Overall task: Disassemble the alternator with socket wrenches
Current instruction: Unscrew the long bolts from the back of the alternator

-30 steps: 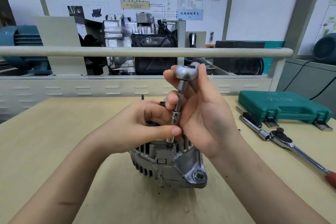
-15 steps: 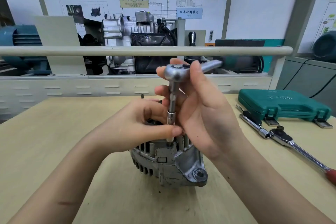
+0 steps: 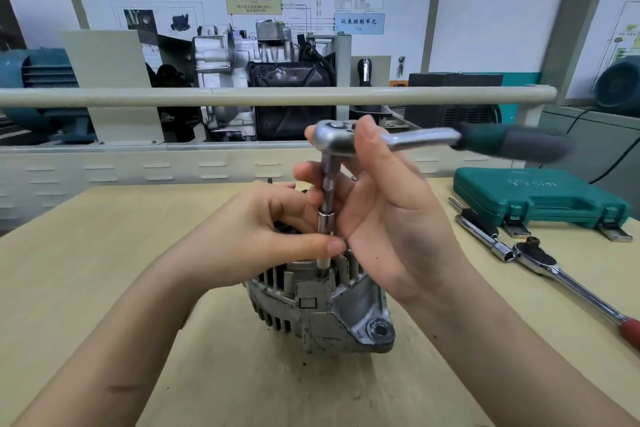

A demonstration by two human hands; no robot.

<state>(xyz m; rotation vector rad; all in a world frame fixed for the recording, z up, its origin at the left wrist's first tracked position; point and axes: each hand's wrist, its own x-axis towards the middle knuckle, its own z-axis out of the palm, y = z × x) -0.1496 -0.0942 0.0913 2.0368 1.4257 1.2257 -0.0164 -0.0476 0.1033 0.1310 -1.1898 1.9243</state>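
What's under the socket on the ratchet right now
The socket stands upright over the top of the alternator, a pale shaft running down into the housing. The fastener itself cannot be seen; the left hand covers part of that spot.

Alternator (image 3: 322, 308) sits mid counter (image 3: 86, 253); toolcase (image 3: 540, 194) far right, w/ spare ratchet (image 3: 568, 281) and extension bar (image 3: 481, 232) lying just in front.

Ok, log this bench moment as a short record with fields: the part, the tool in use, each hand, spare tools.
part: alternator standing on the wooden table
tool in use: ratchet wrench, upright extension and socket on the alternator's top, handle pointing right
left hand: pinches the socket
right hand: grips the ratchet head and extension
spare tools: second ratchet, green case, shut
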